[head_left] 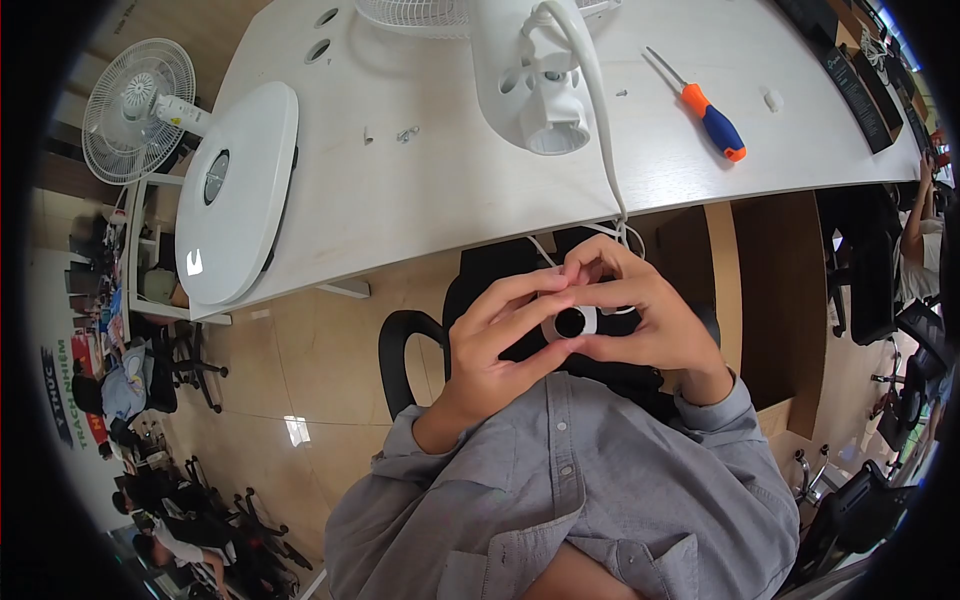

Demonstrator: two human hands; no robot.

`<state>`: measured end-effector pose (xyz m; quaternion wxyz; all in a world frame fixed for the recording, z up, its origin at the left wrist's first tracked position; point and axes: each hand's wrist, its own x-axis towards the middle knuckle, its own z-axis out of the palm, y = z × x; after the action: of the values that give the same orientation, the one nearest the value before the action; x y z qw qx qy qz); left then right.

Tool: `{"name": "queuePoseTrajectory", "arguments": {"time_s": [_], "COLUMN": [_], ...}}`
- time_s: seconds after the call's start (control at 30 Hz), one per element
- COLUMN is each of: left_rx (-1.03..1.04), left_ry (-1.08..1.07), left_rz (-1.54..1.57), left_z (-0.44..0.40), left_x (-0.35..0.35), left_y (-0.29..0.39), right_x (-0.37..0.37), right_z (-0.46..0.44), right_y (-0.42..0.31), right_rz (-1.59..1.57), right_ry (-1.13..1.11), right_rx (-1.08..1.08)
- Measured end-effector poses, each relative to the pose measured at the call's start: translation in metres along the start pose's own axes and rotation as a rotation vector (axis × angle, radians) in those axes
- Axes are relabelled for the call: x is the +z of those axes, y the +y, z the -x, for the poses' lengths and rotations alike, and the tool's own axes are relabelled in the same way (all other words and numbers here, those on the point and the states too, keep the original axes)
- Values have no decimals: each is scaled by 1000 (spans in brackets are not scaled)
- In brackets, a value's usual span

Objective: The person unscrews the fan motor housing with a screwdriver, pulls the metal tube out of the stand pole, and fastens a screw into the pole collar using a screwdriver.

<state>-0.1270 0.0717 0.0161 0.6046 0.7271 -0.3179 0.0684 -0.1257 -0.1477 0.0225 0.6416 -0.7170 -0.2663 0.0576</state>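
In front of my chest, my left hand [500,330] and my right hand [645,315] are curled round a small white tube-like piece [589,321]. Its round dark opening faces up at me; its length is hidden by my fingers. Past my hands, a white fan body [505,75] lies on the table, its hollow socket toward me. A white cable [603,130] runs from it over the table edge. To the right lies a screwdriver [717,122] with an orange and blue handle. Small metal parts [407,134] lie left of the fan body.
A round white fan base [240,195] rests at the left edge of the white table [400,200]. An assembled fan [140,110] stands beyond it. Below the table at right is an open cardboard box [780,300]. A black chair [405,340] is behind my arms. Other people sit farther off.
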Motion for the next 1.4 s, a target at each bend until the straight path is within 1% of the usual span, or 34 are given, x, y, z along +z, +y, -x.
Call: {"name": "queuePoseTrajectory", "arguments": {"time_s": [0.13, 0.27, 0.37, 0.5, 0.57, 0.6, 0.7, 0.77, 0.83, 0.87, 0.9, 0.97, 1.07, 1.17, 1.27, 1.37, 1.4], "left_rx": [33, 16, -16, -108, -112, -125, -136, -111, -96, -85, -81, -81, -73, -71, -71, -74, -76], "left_ry": [-18, -25, -32, -46, -64, -68, -63, -46, -46, -47, -48, -41, -48, -51, -45, -43, -44], "left_rz": [21, -9, -15, 14, -3, -8, -3, -18, -24, -33, -23, -16, -20, -21, -20, -26, -29], "left_z": [1, 2, -1, 0, -3, -4, -4, -3, -3, -3, -3, -2, -6, -7, -8, -9, -9], "left_x": [1, 2, 1, -4, -6, -6, -9, -11, -12, -12, -12, -11, -10, -7, -5, -4, -4], "left_y": [-7, -7, -3, 1, 4, 6, 6, 5, 4, 4, 2, 0, 0, 0, -1, -1, -1], "right_x": [-9, -13, -13, -23, -31, -31, -42, -53, -65, -72, -77, -89, -104, -113, -115, -117, -118], "right_z": [0, 1, -1, -4, -6, -8, -8, -7, -5, -6, -10, -18, -36, -58, -75, -88, -91], "right_y": [-3, -7, -14, -13, -15, -19, -19, -22, -17, -15, -14, -4, 9, 40, 51, 60, 62], "right_rz": [-49, -33, -97, 1, 69, 75, 30, -69, -12, 31, 103, 348, 550, 687, 740, 889, 906], "right_ry": [-48, -69, 23, 75, 85, 121, 174, 265, 414, 490, 564, 617, 559, 541, 551, 551, 539], "right_rx": [13, 67, 114, 39, -18, -13, -14, -5, 0, 48, 105, 116, 127, 122, 141, 49, 59]}}
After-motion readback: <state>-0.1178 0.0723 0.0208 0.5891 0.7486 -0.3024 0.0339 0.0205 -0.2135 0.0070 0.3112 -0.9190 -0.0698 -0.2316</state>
